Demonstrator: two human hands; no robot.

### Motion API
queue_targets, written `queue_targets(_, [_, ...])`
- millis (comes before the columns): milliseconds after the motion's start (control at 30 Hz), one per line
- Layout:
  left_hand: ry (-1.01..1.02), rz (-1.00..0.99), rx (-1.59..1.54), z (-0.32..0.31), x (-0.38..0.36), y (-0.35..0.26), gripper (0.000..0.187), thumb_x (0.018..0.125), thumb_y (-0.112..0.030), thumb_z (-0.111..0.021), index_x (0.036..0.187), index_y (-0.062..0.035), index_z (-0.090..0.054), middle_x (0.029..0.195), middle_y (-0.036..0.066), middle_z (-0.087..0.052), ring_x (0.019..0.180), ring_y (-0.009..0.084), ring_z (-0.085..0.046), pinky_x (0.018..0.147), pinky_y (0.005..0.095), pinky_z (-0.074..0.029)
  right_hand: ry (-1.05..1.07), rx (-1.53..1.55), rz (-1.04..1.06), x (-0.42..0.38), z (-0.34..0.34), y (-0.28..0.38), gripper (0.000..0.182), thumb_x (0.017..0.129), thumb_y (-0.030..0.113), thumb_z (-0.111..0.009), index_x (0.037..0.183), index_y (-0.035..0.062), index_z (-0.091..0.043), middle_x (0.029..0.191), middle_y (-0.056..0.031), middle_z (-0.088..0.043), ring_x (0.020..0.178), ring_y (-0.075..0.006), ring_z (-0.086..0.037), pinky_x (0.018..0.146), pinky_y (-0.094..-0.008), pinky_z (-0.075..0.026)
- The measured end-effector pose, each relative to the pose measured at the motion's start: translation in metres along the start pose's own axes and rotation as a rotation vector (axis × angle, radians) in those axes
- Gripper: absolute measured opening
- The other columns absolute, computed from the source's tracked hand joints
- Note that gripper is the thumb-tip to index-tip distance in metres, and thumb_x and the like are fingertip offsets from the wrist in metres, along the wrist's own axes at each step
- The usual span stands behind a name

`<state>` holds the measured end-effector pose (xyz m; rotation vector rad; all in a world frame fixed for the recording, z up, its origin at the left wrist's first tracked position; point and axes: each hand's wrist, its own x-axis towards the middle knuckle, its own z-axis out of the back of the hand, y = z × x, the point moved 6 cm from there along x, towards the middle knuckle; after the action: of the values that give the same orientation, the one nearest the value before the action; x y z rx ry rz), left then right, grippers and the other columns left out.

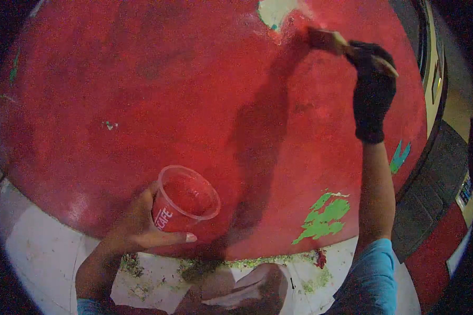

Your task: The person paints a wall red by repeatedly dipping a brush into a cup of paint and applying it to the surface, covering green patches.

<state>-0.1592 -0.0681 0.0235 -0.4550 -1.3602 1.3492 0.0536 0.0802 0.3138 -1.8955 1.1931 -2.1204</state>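
Observation:
Bare, my left hand (144,223) is wrapped round a clear plastic cup (178,202) with white lettering on its side and red paint inside. The cup is tilted slightly and held above the red surface (194,131). My right hand (376,73), in a black glove, grips a paintbrush (333,42) by its handle. The bristles point left and lie at or just over the red surface, beside a pale bare patch (274,11); whether they touch is blurred. The shadow of my right arm falls across the red paint.
A green patch (325,216) shows through near the lower right edge, and a blue-green one (400,156) at the right. Pale ground (42,236) with bits of moss borders the surface below. Dark grey slabs (431,184) and a curved rim lie to the right.

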Motion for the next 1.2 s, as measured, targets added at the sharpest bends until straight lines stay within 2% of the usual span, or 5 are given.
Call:
queue_targets(500, [-0.006, 0.053, 0.081, -0.004, 0.001, 0.012, 0.098, 0.048, -0.032, -0.084, 0.124, 0.0012, -0.034, 0.118, 0.015, -0.048, 0.110, 0.0244, -0.047, 0.095, 0.0351, -0.038, 0.204, 0.186, 0.024, 0.014, -0.029, 0.047, 0.010, 0.081, 0.003, -0.054, 0.087, 0.0026, -0.062, 0.088, -0.0091, -0.063, 0.082, -0.0167, -0.060, 0.076, -0.0273, -0.047])
queue_targets(600, [-0.003, 0.061, 0.086, -0.005, 0.001, 0.010, 0.098, 0.048, -0.033, -0.084, 0.124, 0.0012, -0.033, 0.118, 0.015, -0.048, 0.110, 0.0243, -0.047, 0.095, 0.0352, -0.038, 0.084, 0.737, -0.224, 0.036, -0.037, -0.003, 0.013, 0.082, 0.006, -0.052, 0.090, 0.0052, -0.061, 0.091, -0.0079, -0.062, 0.084, -0.0179, -0.060, 0.076, -0.0282, -0.047])
queue_targets(700, [-0.015, 0.082, 0.080, -0.004, -0.002, 0.006, 0.098, 0.048, -0.032, -0.084, 0.125, 0.0013, -0.033, 0.118, 0.015, -0.048, 0.111, 0.0243, -0.047, 0.095, 0.0354, -0.038, -0.054, -0.317, 0.373, 0.046, -0.027, 0.023, 0.015, 0.082, 0.007, -0.050, 0.094, 0.0066, -0.060, 0.094, -0.0069, -0.060, 0.087, -0.0200, -0.058, 0.077, -0.0298, -0.046])
queue_targets(1100, [-0.022, 0.074, 0.127, -0.002, -0.006, 0.002, 0.103, 0.049, -0.035, -0.084, 0.127, 0.0034, -0.029, 0.118, 0.017, -0.048, 0.112, 0.0259, -0.046, 0.096, 0.0355, -0.037, 0.143, 0.870, -0.287, -0.020, -0.040, 0.066, 0.011, 0.082, 0.001, -0.054, 0.092, 0.0012, -0.058, 0.093, -0.0056, -0.062, 0.085, -0.0142, -0.058, 0.077, -0.0265, -0.046])
queue_targets(1200, [-0.026, 0.053, 0.105, -0.002, -0.004, -0.003, 0.100, 0.048, -0.034, -0.084, 0.125, 0.0033, -0.032, 0.116, 0.017, -0.049, 0.111, 0.0254, -0.047, 0.096, 0.0354, -0.037, 0.119, 0.695, -0.222, 0.004, -0.029, 0.020, 0.010, 0.083, 0.003, -0.053, 0.091, 0.0019, -0.059, 0.094, -0.0056, -0.062, 0.083, -0.0143, -0.059, 0.077, -0.0270, -0.046])
